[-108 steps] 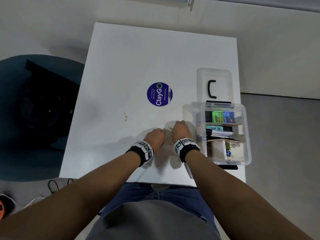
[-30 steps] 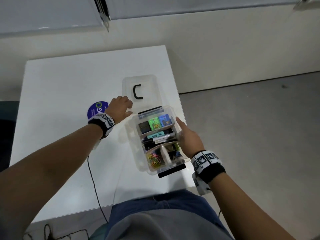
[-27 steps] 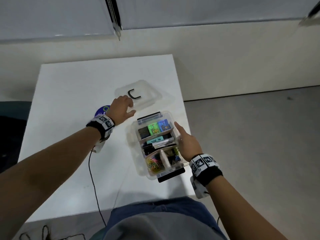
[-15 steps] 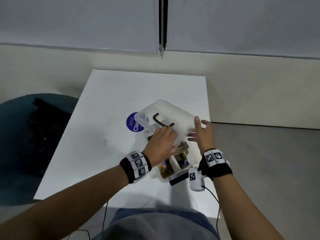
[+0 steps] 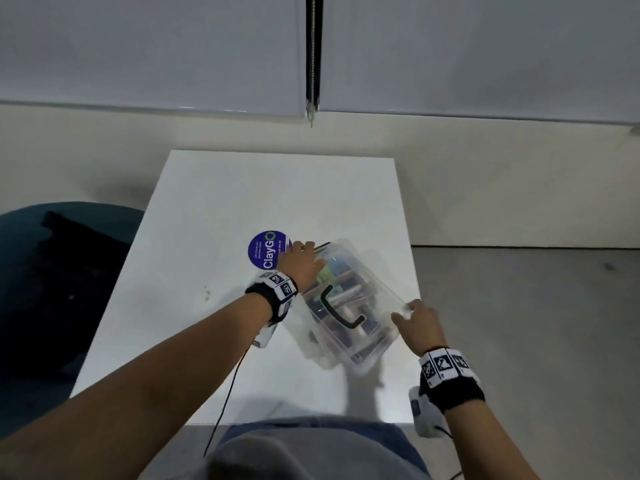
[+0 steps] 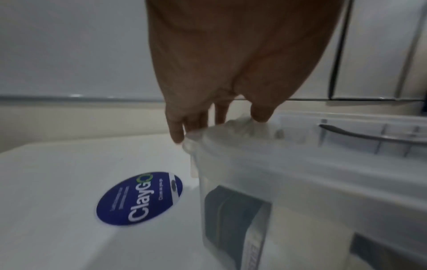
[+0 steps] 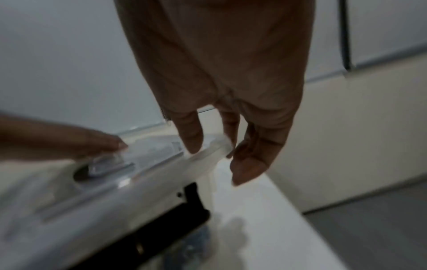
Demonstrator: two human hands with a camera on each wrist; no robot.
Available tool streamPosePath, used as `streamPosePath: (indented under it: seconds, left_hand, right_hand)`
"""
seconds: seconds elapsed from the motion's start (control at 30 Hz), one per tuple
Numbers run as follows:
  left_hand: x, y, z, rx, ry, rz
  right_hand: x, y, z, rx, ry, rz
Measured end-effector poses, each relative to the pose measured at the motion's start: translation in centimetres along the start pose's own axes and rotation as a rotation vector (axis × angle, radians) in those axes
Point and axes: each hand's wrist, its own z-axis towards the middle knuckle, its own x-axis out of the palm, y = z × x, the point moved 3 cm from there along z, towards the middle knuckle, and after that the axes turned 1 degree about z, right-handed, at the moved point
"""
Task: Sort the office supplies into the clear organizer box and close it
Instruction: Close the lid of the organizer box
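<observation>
The clear organizer box [image 5: 372,344] sits askew on the white table's right half, and its clear lid [image 5: 377,289] with a black handle [image 5: 341,311] lies on top of it. Coloured supplies [image 5: 324,274] show blurred through the plastic. My left hand [image 5: 299,263] rests on the lid's far left corner; in the left wrist view its fingertips [image 6: 176,137] touch that corner of the lid [image 6: 300,146]. My right hand [image 5: 417,323] touches the near right corner, fingers loose. In the right wrist view its thumb [image 7: 99,144] lies on the lid [image 7: 92,191] above a black latch [image 7: 184,219].
A round blue sticker [image 5: 269,254] is stuck on the table [image 5: 242,202] just left of the box. The table's right edge runs close beside the box, with grey floor beyond. A dark teal chair [image 5: 52,271] stands to the left. A thin black cable [image 5: 228,393] hangs from my left wrist.
The lid, held tilted above the box half a second ago, now lies flat on it. My left hand has moved to the far left corner, my right hand to the near right corner.
</observation>
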Motion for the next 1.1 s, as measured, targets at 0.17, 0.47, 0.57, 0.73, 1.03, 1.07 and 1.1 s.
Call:
streamPosePath:
  seconds: [0.17,0.47,0.57,0.73,1.03,1.07,1.1]
  left_hand:
    - [1.2,0.9,1.0,0.083,0.038,0.019]
    - [1.2,6.8,-1.7,-0.222,0.034,-0.239]
    - [1.8,8.9,-4.0,-0.305,0.052,-0.330]
    - [2.6,10.1,-6.6,-0.297,0.080,-0.381]
    - [2.6,8.8,-6.6,-0.392,-0.142,-0.546]
    - [2.5,8.4,-6.5,-0.408,-0.135,-0.586]
    - [2.5,8.0,-6.2,-0.427,-0.116,-0.613]
  right_hand:
    - [1.6,0.0,-1.2,0.087,0.257,0.192]
    - [2.4,4.3,1.3,-0.018,0.064,0.030]
    - [2.8,6.3,2.5,-0.073,0.052,-0.005]
    - [4.3,8.3,4.0,-0.173,0.069,-0.191]
    - [5.3,8.0,4.5,-0.044,0.135,0.002]
    - [5.2,8.2,4.3,-0.024,0.094,0.002]
    - [5.1,8.5,4.1,-0.017,0.061,0.008]
